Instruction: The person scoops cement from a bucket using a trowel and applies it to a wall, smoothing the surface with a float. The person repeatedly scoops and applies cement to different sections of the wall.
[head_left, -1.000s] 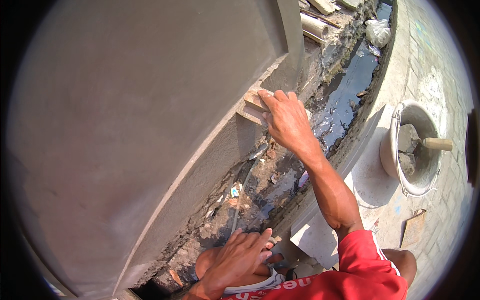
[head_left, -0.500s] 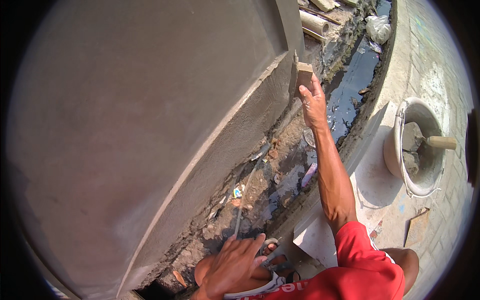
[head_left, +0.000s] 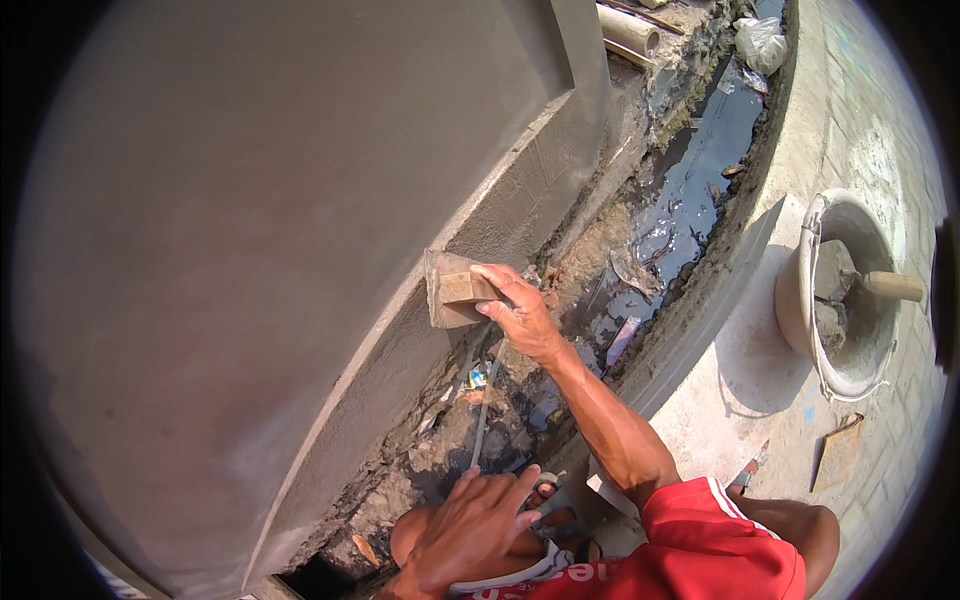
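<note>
My right hand [head_left: 515, 310] grips the wooden handle block of a small plastering float [head_left: 447, 290], its flat plate lying against the plastered ledge [head_left: 520, 180] along the foot of the smooth grey wall [head_left: 250, 250]. My left hand [head_left: 480, 520] rests near my bent knee at the lower middle, its fingers loosely stretched out, holding nothing that I can see.
A drainage channel [head_left: 705, 175] with dark water, rubble and litter runs beside the wall. On the curved paving [head_left: 850, 120] at the right stand a bucket [head_left: 812, 360] with mortar and a wooden-handled trowel [head_left: 890, 286]. A pipe [head_left: 625, 33] and white plastic bag [head_left: 760, 45] lie at the top.
My right hand first moved up the ledge with the float, then came down and to the left along it, lower now than a second ago. My left hand stays about where it was.
</note>
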